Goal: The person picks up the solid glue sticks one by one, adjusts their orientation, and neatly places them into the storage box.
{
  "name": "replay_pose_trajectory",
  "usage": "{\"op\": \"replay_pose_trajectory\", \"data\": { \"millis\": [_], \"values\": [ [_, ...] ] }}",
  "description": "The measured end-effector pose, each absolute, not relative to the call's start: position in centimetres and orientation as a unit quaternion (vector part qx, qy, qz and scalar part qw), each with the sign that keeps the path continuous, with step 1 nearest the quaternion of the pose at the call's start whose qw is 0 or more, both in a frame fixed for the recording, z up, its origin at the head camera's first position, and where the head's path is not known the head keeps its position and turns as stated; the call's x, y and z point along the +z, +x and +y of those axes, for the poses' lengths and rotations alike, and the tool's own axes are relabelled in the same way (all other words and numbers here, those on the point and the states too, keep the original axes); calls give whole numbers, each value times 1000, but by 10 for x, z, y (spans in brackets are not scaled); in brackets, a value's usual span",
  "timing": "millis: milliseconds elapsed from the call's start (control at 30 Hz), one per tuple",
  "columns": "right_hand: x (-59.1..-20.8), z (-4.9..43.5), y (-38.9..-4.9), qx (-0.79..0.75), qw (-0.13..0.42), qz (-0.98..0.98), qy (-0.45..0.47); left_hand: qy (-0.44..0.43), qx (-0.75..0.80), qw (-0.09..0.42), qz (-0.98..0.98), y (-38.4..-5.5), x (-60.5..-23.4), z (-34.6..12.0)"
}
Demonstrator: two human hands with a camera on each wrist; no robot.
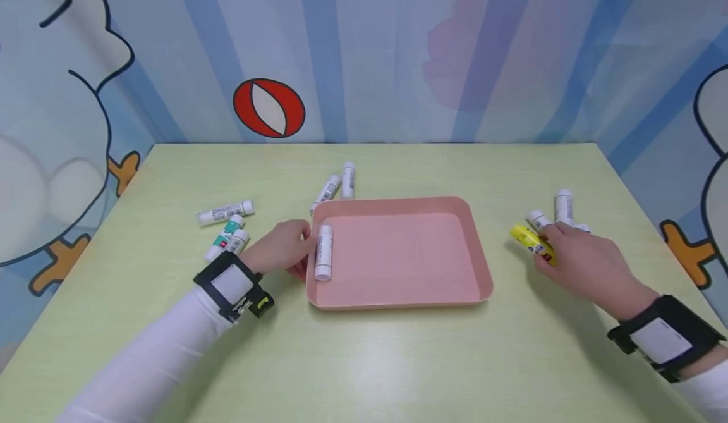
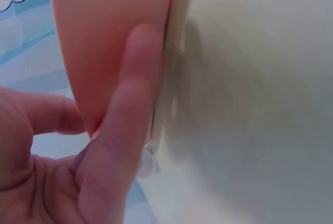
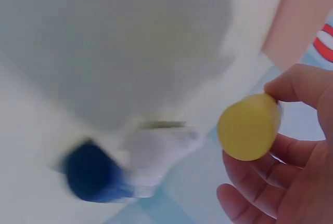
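Observation:
My left hand [image 1: 284, 246] holds the left rim of a pink tray [image 1: 398, 306], its thumb at the rim and its fingers along the outer wall [image 2: 104, 37]. Inside the tray, by that same side, lies a white glue stick [image 1: 323, 252]. On the right, my right hand [image 1: 591, 265] pinches a yellow glue stick [image 1: 531, 243] between thumb and fingers, above the table; its round yellow end [image 3: 245, 131] faces the right wrist camera. White glue sticks [image 1: 564, 207] are close to that hand, partly hidden by it. One blurred stick has a dark blue end [image 3: 91, 174].
Left of the tray lie a white glue stick [image 1: 225, 213], a green-and-white one [image 1: 225, 238] and another white one [image 1: 237, 241]. Two more white sticks [image 1: 348, 181] are behind the tray's far left corner. A patterned curtain [image 1: 375, 50] stands along the table's back edge.

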State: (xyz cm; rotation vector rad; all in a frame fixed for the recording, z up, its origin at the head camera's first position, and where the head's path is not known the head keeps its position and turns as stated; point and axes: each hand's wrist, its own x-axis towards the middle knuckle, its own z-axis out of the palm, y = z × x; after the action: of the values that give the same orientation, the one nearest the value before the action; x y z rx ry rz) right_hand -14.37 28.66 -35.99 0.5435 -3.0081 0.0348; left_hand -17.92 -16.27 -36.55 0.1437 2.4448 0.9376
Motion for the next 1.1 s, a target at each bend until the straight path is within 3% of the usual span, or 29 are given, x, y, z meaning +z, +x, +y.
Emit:
{"op": "replay_pose_trajectory", "data": {
  "millis": [167, 267, 533, 833, 967, 1100],
  "values": [
    [-343, 267, -154, 15, 79, -974, 212, 73, 260, 241, 932, -182, -356, -165],
    [-336, 253, -163, 20, 94, -968, 232, 76, 210, 194, 955, -186, -348, -170],
    [-328, 212, -178, 25, 81, -953, 291, 151, 152, -1, 977, -192, -330, -177],
    [-323, 168, -185, 0, 89, -928, 362, 332, -24, -211, 919, -189, -324, -149],
    [-322, 154, -185, -7, 92, -920, 381, 383, -88, -253, 884, -188, -324, -134],
    [-322, 142, -185, -5, 85, -915, 394, 416, -131, -262, 861, -187, -327, -122]
  ]
}}
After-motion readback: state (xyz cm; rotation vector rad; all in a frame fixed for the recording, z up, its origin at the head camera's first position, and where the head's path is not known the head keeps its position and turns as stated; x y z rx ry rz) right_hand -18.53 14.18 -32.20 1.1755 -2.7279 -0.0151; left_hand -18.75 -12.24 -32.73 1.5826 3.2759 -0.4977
